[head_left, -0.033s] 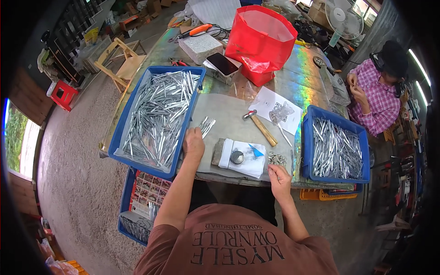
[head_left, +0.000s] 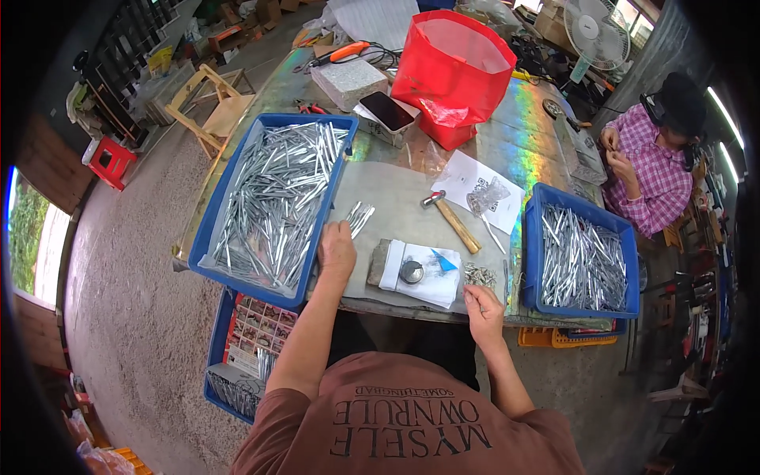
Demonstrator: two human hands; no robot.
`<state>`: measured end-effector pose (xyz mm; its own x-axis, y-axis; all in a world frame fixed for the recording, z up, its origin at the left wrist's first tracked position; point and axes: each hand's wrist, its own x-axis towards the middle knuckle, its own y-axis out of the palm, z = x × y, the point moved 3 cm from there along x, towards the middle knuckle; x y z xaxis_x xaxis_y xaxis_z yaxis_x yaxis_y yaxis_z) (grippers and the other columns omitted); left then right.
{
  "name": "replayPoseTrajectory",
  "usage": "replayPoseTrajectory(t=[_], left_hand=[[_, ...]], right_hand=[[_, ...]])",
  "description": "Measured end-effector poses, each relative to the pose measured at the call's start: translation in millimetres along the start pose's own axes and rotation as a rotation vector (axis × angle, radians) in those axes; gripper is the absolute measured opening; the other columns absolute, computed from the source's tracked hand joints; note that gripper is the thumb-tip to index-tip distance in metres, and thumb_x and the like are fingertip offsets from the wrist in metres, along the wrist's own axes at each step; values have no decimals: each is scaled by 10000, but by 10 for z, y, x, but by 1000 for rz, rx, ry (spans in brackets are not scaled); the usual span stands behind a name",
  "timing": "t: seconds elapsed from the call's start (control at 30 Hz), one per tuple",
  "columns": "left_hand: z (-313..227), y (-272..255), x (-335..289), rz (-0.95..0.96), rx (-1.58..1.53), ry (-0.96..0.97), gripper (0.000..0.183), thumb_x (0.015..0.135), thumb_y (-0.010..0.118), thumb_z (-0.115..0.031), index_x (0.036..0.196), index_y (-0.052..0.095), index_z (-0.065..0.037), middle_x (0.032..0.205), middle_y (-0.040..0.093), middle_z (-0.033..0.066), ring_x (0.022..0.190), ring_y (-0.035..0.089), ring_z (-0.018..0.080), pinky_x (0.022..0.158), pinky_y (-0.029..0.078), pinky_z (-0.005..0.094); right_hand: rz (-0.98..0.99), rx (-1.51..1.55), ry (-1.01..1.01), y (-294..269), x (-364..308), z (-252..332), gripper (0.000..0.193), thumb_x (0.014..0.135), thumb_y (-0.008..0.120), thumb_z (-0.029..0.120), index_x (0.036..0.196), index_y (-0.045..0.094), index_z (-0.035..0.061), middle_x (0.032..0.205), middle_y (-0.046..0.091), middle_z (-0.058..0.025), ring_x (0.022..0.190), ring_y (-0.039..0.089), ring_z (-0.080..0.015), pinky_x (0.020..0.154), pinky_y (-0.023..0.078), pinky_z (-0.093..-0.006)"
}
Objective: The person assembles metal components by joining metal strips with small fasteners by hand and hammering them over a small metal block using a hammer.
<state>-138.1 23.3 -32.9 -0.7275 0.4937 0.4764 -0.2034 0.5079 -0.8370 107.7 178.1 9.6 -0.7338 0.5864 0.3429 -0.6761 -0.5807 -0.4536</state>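
Beside the right wall of a large blue tray (head_left: 342, 162) filled with thin silvery metal rods (head_left: 273, 190), my left hand (head_left: 336, 252) rests with its fingers curled together. Its fingertips are next to a small bunch of the same rods (head_left: 360, 218); what they hold, if anything, is hidden. My right hand (head_left: 484, 307) is pinched at the table's near edge, just below a little heap of small metal pieces (head_left: 480, 275). Between my hands, a white cloth pad (head_left: 434, 291) on a stone block carries a round dark metal piece (head_left: 411, 271) and a blue scrap (head_left: 443, 262).
A hammer (head_left: 455, 224) lies beyond the pad, near a printed sheet (head_left: 459, 178). At right stands another blue tray (head_left: 532, 273) of rods. Farther back are a phone (head_left: 386, 111), a red bag (head_left: 451, 71) and a stone slab (head_left: 348, 81). A person (head_left: 653, 166) works at the right.
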Motion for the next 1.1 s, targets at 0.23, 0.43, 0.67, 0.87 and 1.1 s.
replayPoseTrajectory(t=[0.23,0.43,0.67,0.87,1.1], left_hand=[[-266,-727,-124,15,-226,45,175,699,531,-59,867,520,-13,754,511,141,732,497,308,633,408,370],[500,-889,-44,93,-35,-218,138,730,465,-117,782,541,-15,763,557,158,732,538,317,638,421,396],[1018,-778,-103,564,183,-455,204,686,492,-119,820,579,6,876,563,205,834,552,327,718,440,390],[987,-803,-88,592,203,-468,224,678,464,-114,834,579,-1,869,564,204,835,547,336,723,434,399],[1030,-894,-158,378,100,-447,162,689,432,-121,734,550,-20,800,564,204,771,545,357,670,417,428]], right_hand=[[42,-2,21,46,-60,-5,98,730,504,2,806,552,-38,710,547,-122,651,520,-229,589,408,-287],[31,1,-17,77,-101,54,94,734,507,7,805,552,-34,693,539,-116,622,506,-217,568,401,-277],[51,-22,-32,129,-145,77,87,736,508,6,800,553,-33,658,521,-109,594,489,-208,552,390,-278],[65,-16,-4,130,-174,83,89,736,509,6,802,555,-33,664,526,-110,596,493,-211,559,394,-283],[44,-48,-68,88,-213,70,105,753,488,14,816,553,-38,697,550,-102,629,527,-168,575,409,-245]])
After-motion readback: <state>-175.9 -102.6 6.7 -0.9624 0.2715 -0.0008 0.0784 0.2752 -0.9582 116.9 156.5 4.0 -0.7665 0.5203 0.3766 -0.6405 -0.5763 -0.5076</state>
